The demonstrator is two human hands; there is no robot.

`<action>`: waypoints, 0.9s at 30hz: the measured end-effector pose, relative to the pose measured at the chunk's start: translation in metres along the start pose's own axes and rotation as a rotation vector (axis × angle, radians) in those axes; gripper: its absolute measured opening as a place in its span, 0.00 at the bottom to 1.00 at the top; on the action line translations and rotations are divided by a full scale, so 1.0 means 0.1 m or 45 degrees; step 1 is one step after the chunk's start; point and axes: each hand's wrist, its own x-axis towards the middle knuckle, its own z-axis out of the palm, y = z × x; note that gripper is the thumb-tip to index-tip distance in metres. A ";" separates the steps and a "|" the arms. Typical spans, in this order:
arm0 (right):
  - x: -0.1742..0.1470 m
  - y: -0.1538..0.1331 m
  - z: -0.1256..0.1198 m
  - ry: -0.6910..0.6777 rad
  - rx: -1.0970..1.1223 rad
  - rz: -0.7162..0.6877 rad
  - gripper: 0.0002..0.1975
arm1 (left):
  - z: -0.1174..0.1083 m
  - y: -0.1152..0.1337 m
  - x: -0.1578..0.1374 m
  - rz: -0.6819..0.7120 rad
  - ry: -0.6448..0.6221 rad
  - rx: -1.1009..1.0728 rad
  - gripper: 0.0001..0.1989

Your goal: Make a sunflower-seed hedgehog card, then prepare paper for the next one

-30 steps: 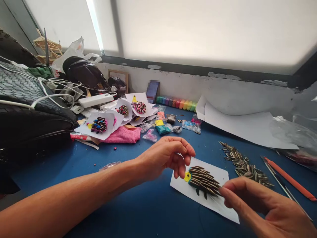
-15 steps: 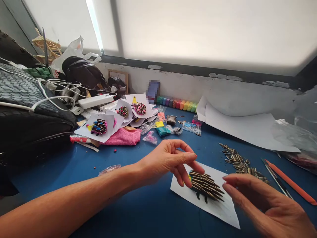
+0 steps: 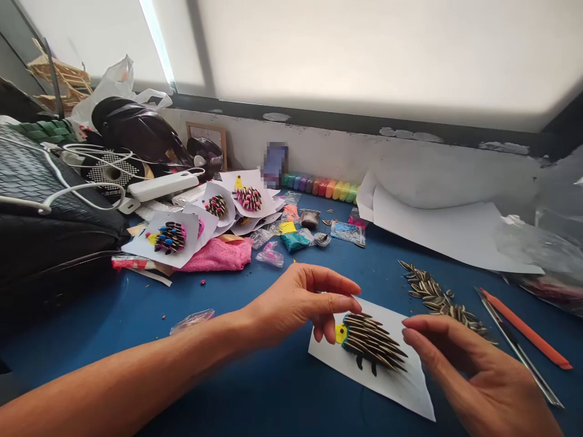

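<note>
A hedgehog picture lies on a white paper sheet, its spines made of striped sunflower seeds, with a yellow clay head and small dark feet. My left hand hovers over the sheet's upper left corner, beside the head, thumb and index tips drawn together. Whatever may be between them is too small to make out. At the sheet's right edge, my right hand has its thumb and index in a pinch near the spine tips. I cannot see what it holds, if anything. Loose sunflower seeds lie beyond it.
An orange pen-like stick and a slim pen lie at the right. Behind are clay packets, a row of coloured clay and large white paper. Finished hedgehog pictures, a pink cloth and a black bag occupy the left.
My left hand has shifted slightly left of the hedgehog, uncovering its yellow head, and its fingers have drawn closer together. My right thumb and index have come nearer each other. The view has shifted slightly.
</note>
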 end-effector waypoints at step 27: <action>0.18 -0.18 0.10 -0.108 -0.049 -0.143 0.13 | -0.02 -0.02 0.00 0.030 -0.062 -0.026 0.14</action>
